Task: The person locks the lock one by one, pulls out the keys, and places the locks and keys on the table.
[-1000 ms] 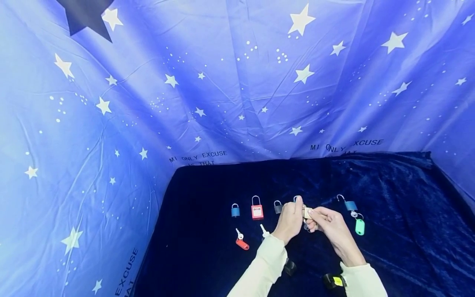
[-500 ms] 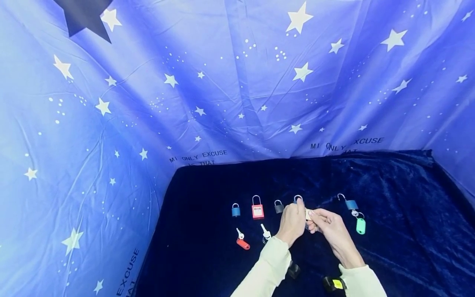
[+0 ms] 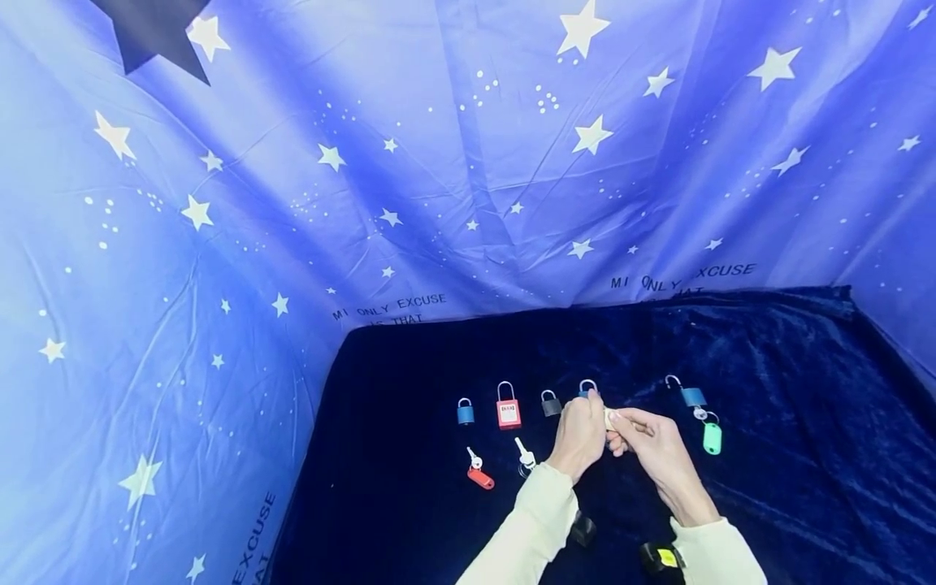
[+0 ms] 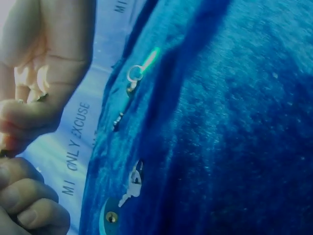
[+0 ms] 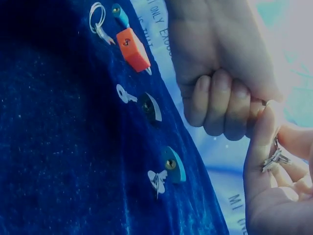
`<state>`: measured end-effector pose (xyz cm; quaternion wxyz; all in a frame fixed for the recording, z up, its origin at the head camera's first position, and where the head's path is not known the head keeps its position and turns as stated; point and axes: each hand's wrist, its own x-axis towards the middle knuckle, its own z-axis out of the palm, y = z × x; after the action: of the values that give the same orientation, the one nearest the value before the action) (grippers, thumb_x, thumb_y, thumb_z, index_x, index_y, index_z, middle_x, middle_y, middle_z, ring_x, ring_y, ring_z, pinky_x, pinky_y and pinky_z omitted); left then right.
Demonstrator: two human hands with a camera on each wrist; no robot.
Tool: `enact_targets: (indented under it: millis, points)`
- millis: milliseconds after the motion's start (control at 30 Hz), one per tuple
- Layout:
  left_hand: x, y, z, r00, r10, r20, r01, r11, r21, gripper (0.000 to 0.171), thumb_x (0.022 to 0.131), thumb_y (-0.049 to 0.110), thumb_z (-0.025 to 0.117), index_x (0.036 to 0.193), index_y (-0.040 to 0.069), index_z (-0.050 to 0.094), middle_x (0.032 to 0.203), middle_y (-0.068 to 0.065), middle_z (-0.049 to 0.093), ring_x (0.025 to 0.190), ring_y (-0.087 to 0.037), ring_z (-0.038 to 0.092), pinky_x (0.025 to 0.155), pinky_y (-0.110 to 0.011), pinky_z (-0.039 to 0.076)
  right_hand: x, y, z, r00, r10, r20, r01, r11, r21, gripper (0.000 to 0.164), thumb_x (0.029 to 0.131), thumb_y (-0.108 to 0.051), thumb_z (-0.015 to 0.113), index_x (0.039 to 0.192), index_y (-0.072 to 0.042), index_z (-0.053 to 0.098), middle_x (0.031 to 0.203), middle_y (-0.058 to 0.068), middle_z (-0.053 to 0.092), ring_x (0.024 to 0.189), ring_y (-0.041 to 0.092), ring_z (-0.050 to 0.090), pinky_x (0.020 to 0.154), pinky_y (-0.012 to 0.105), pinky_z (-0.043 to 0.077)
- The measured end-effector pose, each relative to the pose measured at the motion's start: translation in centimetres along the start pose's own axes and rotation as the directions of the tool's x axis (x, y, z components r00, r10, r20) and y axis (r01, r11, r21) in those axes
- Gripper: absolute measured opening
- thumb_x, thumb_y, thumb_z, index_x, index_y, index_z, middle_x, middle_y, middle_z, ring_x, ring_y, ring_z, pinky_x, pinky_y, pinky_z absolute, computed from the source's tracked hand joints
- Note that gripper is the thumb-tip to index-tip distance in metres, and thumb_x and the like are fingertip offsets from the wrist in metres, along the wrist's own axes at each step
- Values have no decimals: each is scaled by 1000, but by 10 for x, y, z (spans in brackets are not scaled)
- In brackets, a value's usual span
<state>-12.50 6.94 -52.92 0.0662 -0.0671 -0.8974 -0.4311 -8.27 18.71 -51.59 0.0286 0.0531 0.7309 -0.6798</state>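
Both hands meet above the dark blue cloth, around a small brass-coloured padlock (image 3: 609, 418) that is mostly hidden by fingers. My left hand (image 3: 578, 440) is curled at its left side and grips it; the shackle is out of sight. From the right, my right hand (image 3: 658, 455) pinches the padlock body between thumb and fingers. A bunch of small metal keys (image 5: 275, 160) shows against the right hand's fingers in the right wrist view. Behind the left hand lies a blue padlock (image 3: 587, 388), partly covered.
Leftward lie a small blue padlock (image 3: 465, 414), a red padlock (image 3: 509, 413) and a dark padlock (image 3: 552, 405). Nearer are a red-tagged key (image 3: 480, 478) and another key (image 3: 524, 451). To the right, an unlocked blue padlock (image 3: 693, 396) bears a green tag (image 3: 712, 439). Starry curtain (image 3: 409, 162) surrounds the cloth.
My left hand has shifted slightly right, closer to the right hand, and covers more of the padlock. The keys seen hanging below it earlier are now hidden in the head view.
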Motion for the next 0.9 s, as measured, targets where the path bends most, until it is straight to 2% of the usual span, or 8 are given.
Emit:
enact_targets:
  millis: [133,400,633,800,900]
  points:
    - [2,6,-2,1000,-16,-18,17,999,30,57,103,25,36,50,13,50,63,-11,68,61,-25,67,52,-34,46,2,-4,0,1000,-19,-4,19,1000,-6,37,100,-22,60,112,13,63,71,-1,68,60,8,62,58,25,56]
    - [8,8,-8,999,-41,6,41,998,41,59,104,27,33,50,13,50,63,-10,67,63,-24,68,55,-35,48,8,-10,0,999,-13,36,13,1000,-15,40,100,-25,60,113,12,63,73,1,69,62,10,63,62,27,57]
    - [14,5,-13,998,-16,61,14,999,40,61,105,30,30,46,18,38,52,-4,57,56,-18,62,51,-31,43,12,-14,-4,997,2,76,-1,1000,-21,37,101,-24,59,108,13,62,77,8,71,63,14,67,63,28,59]
    - [16,1,-13,998,-29,59,28,999,23,61,106,32,30,46,20,32,47,-1,50,52,-17,59,49,-31,41,12,-14,-9,994,53,93,-52,999,-15,43,100,-31,60,107,11,62,79,10,71,66,13,68,67,30,60]
    - [18,0,-12,999,-25,43,24,999,24,62,106,34,30,46,20,33,48,1,52,55,-19,63,51,-31,41,13,-12,-16,994,57,92,-55,998,-28,45,101,-31,58,109,13,61,82,10,71,68,14,68,68,30,60]
